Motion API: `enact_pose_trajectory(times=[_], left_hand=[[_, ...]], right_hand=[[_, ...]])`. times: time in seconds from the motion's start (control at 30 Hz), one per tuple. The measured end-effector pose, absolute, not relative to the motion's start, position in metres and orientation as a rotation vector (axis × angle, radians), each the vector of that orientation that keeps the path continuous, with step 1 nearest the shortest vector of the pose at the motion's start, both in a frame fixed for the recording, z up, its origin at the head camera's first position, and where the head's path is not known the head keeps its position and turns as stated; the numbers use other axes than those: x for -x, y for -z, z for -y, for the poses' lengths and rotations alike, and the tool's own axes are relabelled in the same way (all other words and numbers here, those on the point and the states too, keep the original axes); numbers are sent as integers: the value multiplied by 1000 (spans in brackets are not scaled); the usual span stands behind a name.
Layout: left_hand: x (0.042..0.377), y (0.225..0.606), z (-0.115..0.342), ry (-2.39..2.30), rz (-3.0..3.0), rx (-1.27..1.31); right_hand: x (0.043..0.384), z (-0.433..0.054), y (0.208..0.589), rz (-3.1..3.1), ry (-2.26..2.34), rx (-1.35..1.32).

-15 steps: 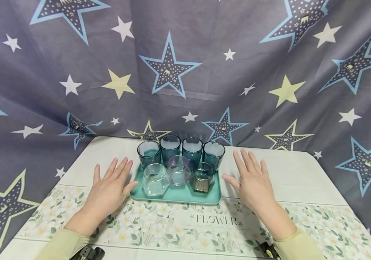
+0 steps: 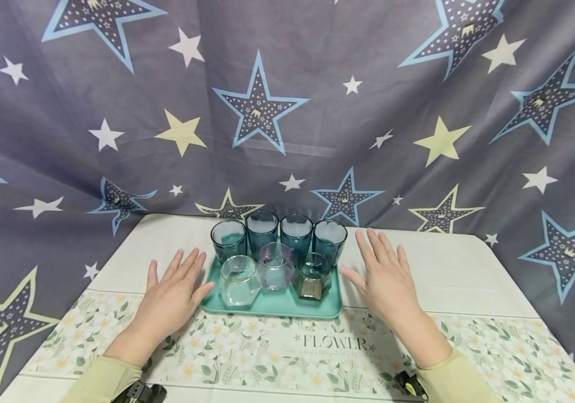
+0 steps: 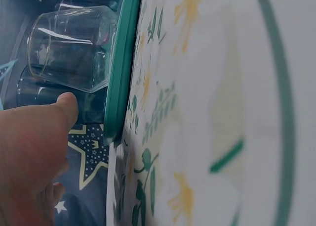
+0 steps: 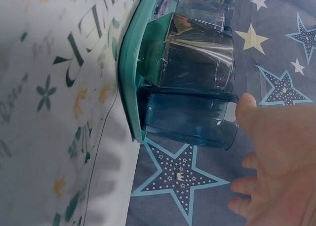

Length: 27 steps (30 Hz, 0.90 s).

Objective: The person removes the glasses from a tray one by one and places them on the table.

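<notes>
A teal tray (image 2: pixel 277 309) carries several glasses. Along its back stand blue tumblers, among them one at the left (image 2: pixel 229 242) and one at the right (image 2: pixel 330 239). In front are a clear faceted glass (image 2: pixel 239 282), a pinkish one (image 2: pixel 275 267) and a smoky grey one (image 2: pixel 312 280). My left hand (image 2: pixel 169 296) hovers palm down beside the tray's left edge, fingers straight and spread, holding nothing. On the right side my right hand (image 2: pixel 385 285) is spread likewise, its thumb near the tray's edge. The left wrist view shows that thumb (image 3: pixel 66 107) near the clear glass (image 3: pixel 71 48).
The tray stands on a white tablecloth (image 2: pixel 448 268) with a printed flower band (image 2: pixel 247 364). Behind the table hangs a grey curtain (image 2: pixel 328 129) patterned with stars. Black straps with devices (image 2: pixel 141 392) sit at both wrists.
My right hand has shifted slightly left, closer to the tray. The left hand has barely moved, and the glasses stay in place on the tray. The head view has shifted a little.
</notes>
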State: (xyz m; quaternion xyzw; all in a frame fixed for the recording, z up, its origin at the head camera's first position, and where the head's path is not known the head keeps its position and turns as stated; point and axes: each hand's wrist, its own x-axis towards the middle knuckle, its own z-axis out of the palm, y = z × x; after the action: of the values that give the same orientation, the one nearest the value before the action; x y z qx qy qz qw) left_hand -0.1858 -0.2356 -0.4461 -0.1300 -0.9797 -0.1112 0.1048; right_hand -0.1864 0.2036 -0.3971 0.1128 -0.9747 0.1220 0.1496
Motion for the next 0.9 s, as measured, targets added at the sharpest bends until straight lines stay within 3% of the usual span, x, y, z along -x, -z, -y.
enact_pose_trajectory(times=[0.9], left_hand=[[192, 461, 239, 526, 2885, 388]], right_hand=[[200, -189, 386, 2735, -463, -347]])
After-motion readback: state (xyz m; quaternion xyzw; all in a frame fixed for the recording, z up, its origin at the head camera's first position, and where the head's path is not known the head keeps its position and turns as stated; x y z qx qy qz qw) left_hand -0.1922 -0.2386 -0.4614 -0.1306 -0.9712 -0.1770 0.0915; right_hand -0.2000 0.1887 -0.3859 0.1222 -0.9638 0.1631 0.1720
